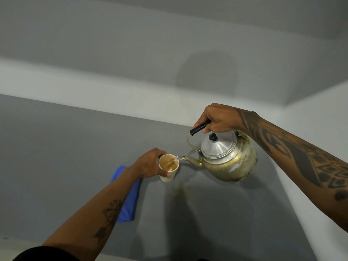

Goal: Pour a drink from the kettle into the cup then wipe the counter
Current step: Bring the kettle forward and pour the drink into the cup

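Observation:
A worn metal kettle (230,159) with a black-knobbed lid hangs tilted above the grey counter (56,147), its spout aimed left. My right hand (216,119) grips its black handle from above. Brown liquid streams from the spout into a pale paper cup (167,173), which holds brown drink. My left hand (150,163) is wrapped around the cup's left side, holding it on or just above the counter. A folded blue cloth (130,202) lies on the counter, partly under my left forearm. A faint brownish spill (181,192) marks the counter just right of the cup.
A pale wall runs behind the counter, and a lighter raised edge (301,194) borders it on the right. The kettle's shadow falls on the counter below it.

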Demonstrator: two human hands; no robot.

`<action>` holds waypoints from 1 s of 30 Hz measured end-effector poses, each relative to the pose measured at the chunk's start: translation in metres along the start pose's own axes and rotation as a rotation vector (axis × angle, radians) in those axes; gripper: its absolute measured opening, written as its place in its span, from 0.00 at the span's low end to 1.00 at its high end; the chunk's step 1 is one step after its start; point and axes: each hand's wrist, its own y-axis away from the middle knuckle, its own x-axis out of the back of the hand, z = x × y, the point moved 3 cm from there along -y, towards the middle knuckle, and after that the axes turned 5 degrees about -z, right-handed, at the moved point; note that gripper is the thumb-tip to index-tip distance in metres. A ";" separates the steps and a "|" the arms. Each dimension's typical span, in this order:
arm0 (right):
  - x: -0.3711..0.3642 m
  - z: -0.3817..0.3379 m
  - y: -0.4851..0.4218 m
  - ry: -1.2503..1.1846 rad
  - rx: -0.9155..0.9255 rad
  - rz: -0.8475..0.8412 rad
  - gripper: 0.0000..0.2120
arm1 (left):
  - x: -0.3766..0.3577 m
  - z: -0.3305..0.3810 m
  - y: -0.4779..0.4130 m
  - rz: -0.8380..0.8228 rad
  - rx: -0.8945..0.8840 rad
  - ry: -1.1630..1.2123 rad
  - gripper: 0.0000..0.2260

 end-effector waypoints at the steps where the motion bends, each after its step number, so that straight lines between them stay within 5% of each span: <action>1: 0.000 -0.001 0.000 0.000 0.001 -0.001 0.15 | 0.000 0.000 0.000 0.000 -0.002 -0.001 0.33; 22: -0.029 0.028 0.016 -0.268 -0.021 0.090 0.15 | 0.006 0.015 0.006 -0.064 0.068 -0.029 0.39; 28: -0.033 0.042 0.031 -0.307 -0.082 0.124 0.01 | 0.035 0.047 -0.003 -0.098 0.073 -0.009 0.44; 30: -0.031 0.047 0.037 -0.329 -0.109 0.143 0.04 | 0.056 0.078 -0.012 -0.056 0.014 0.018 0.43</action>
